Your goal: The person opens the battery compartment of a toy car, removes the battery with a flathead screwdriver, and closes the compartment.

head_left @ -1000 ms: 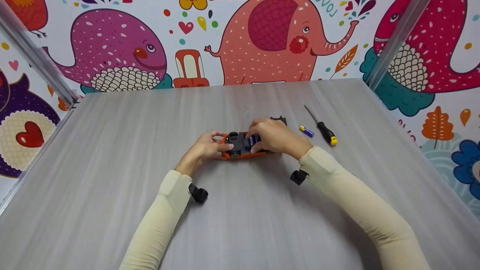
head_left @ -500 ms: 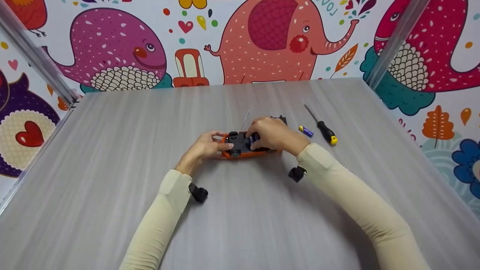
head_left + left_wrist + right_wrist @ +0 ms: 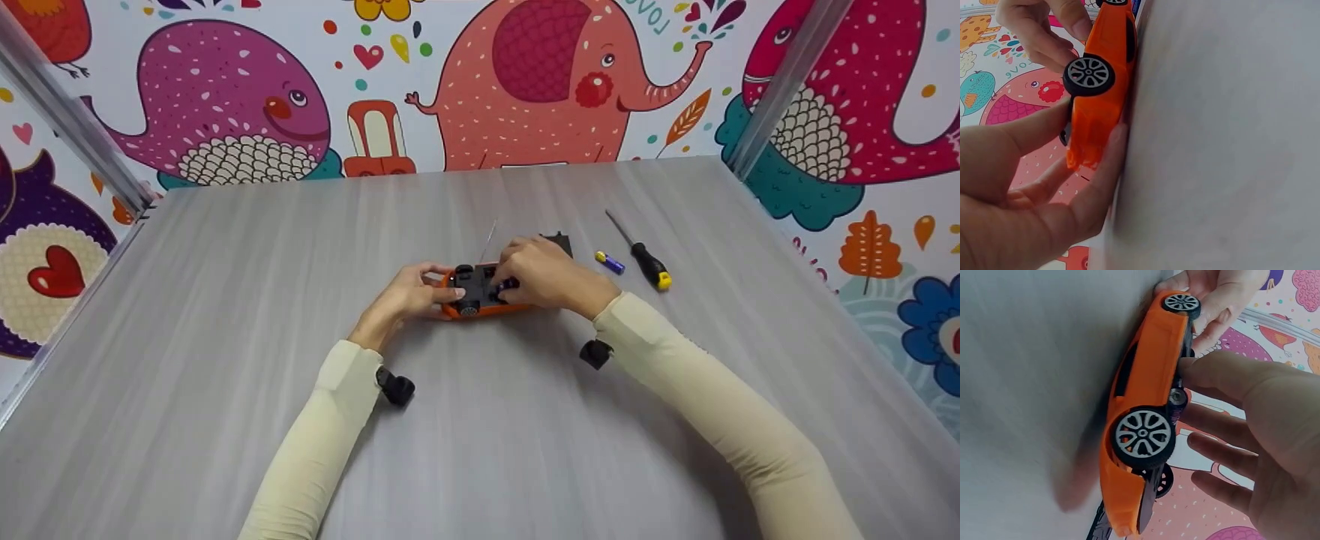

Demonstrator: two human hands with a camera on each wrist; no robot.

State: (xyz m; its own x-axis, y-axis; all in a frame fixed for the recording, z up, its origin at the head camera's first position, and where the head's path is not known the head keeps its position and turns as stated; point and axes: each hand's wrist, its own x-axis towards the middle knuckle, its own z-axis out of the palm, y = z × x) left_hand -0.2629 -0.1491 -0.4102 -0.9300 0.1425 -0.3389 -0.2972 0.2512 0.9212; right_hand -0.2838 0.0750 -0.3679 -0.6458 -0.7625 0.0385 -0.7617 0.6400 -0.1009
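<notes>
An orange toy car (image 3: 491,309) lies upside down on the table, its black underside and wheels facing up. My left hand (image 3: 411,294) grips one end of it, thumb on the underside and fingers along the body, as the left wrist view also shows. Over the middle of the underside, my right hand (image 3: 544,271) pinches a dark blue battery (image 3: 1177,396) between thumb and fingers. One round end of that battery shows in the right wrist view; the rest is mostly hidden by the hand and the car.
To the right lie a purple battery with a yellow end (image 3: 610,262) and a black-and-yellow screwdriver (image 3: 649,264). A black piece (image 3: 558,241) sits just behind my right hand. Behind the car, a thin rod (image 3: 489,238) points away. Patterned panels (image 3: 525,90) border the table.
My right fingers have shifted slightly at the car's underside, and less of the dark blue battery shows between them. The left hand and car stay in place.
</notes>
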